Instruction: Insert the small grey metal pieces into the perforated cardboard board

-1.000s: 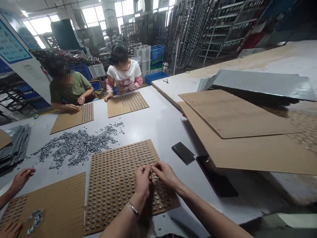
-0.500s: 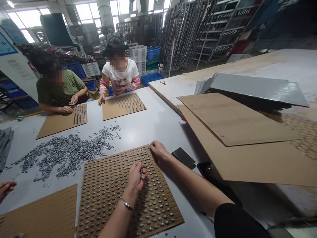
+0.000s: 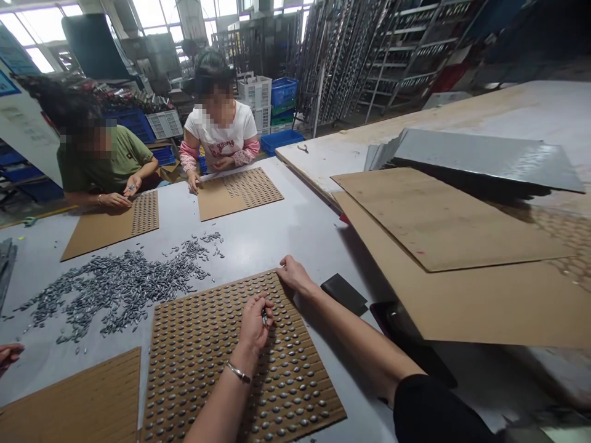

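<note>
A brown cardboard sheet (image 3: 212, 344) lies before me on the white table, covered in rows of small, shiny, spindle-shaped metal pieces. Over its upper right part, my left hand (image 3: 255, 321), with a silver bracelet at the wrist, is curled around several of these metal pieces (image 3: 264, 312). My right hand (image 3: 295, 275) rests at the sheet's far right corner, its fingers drawn together at the edge. Whatever is between those fingertips is hidden. Beyond the sheet, to the left, a large loose heap of the same metal pieces (image 3: 138, 286) is spread on the table.
Two co-workers (image 3: 104, 157) sit across the table at partly filled cardboard sheets (image 3: 99, 231). Another person's hand (image 3: 10, 352) shows at the left edge, near another sheet (image 3: 78, 394). On the right are a dark flat pad (image 3: 344, 293), stacked cardboard (image 3: 443, 221) and grey sheets (image 3: 480, 157).
The view has shifted slightly. My right hand's fingers have moved a little at the sheet's corner; my left hand stays curled over the sheet with its metal pieces.
</note>
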Demonstrator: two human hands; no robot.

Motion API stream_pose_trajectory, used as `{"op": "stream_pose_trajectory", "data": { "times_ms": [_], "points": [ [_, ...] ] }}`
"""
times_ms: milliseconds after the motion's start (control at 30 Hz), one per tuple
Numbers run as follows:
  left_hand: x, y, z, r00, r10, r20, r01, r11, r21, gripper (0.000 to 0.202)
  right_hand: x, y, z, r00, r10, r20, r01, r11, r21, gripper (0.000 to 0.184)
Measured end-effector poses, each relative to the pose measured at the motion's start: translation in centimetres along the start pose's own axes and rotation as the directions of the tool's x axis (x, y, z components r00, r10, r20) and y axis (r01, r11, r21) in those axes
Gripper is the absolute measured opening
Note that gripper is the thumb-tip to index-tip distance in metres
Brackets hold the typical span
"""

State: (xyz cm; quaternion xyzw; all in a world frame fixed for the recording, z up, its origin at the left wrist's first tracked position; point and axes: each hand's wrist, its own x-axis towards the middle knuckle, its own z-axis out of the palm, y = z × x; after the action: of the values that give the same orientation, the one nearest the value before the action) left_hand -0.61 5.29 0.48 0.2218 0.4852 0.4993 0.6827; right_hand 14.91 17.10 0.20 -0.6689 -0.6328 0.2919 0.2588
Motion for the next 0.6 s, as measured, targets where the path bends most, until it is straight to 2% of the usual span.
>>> {"op": "stream_pose_trajectory", "data": {
  "times_ms": [100,167,267,433,600],
  "points": [
    [-0.2,0.3,0.1,1.0,-0.016,0.014,0.016,1.0,0.001,0.019,-2.6,-0.2,-0.6,0.992,-0.123,-0.023,0.125,0.974,0.191,0.021],
    [-0.4,0.5,0.1,0.999,-0.035,0.031,0.035,0.999,0.003,0.02,-4.9,-0.4,-1.1,0.968,-0.247,0.05,0.217,0.916,0.338,0.024],
    [-0.7,0.7,0.2,0.998,-0.045,0.053,0.045,0.999,0.007,0.022,-8.0,-0.9,-1.8,0.934,-0.325,0.15,0.229,0.865,0.445,0.028],
    [-0.8,0.2,0.7,0.998,-0.033,0.051,0.033,0.999,0.005,0.025,-10.4,-1.1,-1.5,0.973,-0.202,0.115,0.098,0.803,0.587,0.031],
    [-0.6,-0.8,0.9,0.996,-0.065,0.067,0.062,0.997,0.036,0.028,-11.2,-1.0,0.3,0.974,-0.097,0.203,-0.096,0.639,0.764,0.037]
  ]
}}
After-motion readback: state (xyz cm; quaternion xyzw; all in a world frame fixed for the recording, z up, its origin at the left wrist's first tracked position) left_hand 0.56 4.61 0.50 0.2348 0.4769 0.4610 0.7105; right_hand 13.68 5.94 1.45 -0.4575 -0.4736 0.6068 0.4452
